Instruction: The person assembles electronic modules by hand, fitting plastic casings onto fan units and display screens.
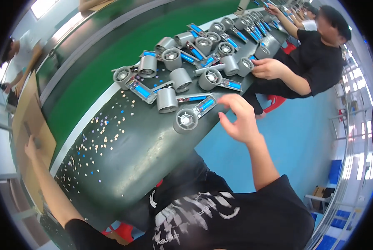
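Note:
My right hand (pixel 240 118) is above the near edge of the bench with thumb and fingers apart, holding nothing. Beside its fingertips lies a grey handheld fan unit (pixel 186 120), a round housing with a spoked grille and an opened handle (pixel 205 107) showing a blue cell. Far to the left, my left hand (pixel 30 148) reaches over a cardboard box (pixel 45 125). Its fingers are closed around a dim greyish part (pixel 37 142), too small to make out. More grey fan units (pixel 167 100) with opened handles lie crowded on the bench beyond my right hand.
Small white and blue discs (pixel 99 133) are scattered over the dark green bench (pixel 136 141). A green conveyor belt (pixel 86 71) runs behind it. On the right, a co-worker's hand (pixel 270 68) touches a grey fan unit (pixel 245 66). Red stools (pixel 274 103) stand on the blue floor.

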Demonstrator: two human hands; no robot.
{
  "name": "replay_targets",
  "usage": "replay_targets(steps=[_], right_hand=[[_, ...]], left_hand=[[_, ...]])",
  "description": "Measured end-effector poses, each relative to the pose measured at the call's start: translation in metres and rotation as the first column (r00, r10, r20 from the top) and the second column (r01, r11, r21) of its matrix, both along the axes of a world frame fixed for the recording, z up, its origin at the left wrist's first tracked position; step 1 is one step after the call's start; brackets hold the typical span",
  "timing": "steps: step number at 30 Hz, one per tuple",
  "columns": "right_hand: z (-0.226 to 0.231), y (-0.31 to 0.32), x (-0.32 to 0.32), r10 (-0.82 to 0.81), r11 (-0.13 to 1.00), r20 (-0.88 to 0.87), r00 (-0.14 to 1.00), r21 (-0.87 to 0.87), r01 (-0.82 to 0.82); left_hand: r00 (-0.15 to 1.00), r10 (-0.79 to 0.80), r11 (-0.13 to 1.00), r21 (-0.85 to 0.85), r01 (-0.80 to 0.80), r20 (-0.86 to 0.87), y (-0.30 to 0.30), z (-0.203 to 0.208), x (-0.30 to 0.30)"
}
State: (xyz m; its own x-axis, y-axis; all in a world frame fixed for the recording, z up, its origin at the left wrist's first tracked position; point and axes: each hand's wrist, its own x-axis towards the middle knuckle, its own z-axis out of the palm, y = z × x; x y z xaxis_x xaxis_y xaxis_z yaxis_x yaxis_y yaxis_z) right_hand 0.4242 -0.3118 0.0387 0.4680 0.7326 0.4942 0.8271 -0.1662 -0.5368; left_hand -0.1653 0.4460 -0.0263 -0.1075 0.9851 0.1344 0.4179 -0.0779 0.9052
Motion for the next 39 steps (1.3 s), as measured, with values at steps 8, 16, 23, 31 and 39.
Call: replay_targets(steps=[8, 16, 23, 31, 39], right_hand=[[-0.015, 0.003, 0.008, -0.075, 0.975, -0.172, 0.982, -0.22, 0.036], [-0.034, 0.049, -0.049, 0.259, 0.938, -0.38, 0.888, -0.119, -0.324], [0.026, 0.15, -0.119, 0.569, 0.803, -0.196, 0.799, -0.076, -0.591], [0.025, 0.384, -0.377, 0.977, 0.205, -0.006, 0.214, -0.261, -0.943], [-0.016, 0.48, -0.453, 0.993, 0.117, 0.055, 0.106, -0.278, -0.953]], left_hand=[[0.875, -0.28, 0.735, 0.498, 0.46, -0.394, -0.277, 0.042, 0.256], [0.336, -0.869, 0.369, -0.024, 0.929, -0.362, -0.518, 0.061, 0.299], [0.67, -0.692, 0.679, 0.073, 0.73, -0.269, -0.525, 0.049, 0.142], [0.919, -0.35, 0.909, 0.171, 0.38, -0.181, -0.561, 0.027, 0.056], [0.908, -0.351, 0.887, 0.23, 0.4, -0.228, -0.549, 0.025, 0.053]])
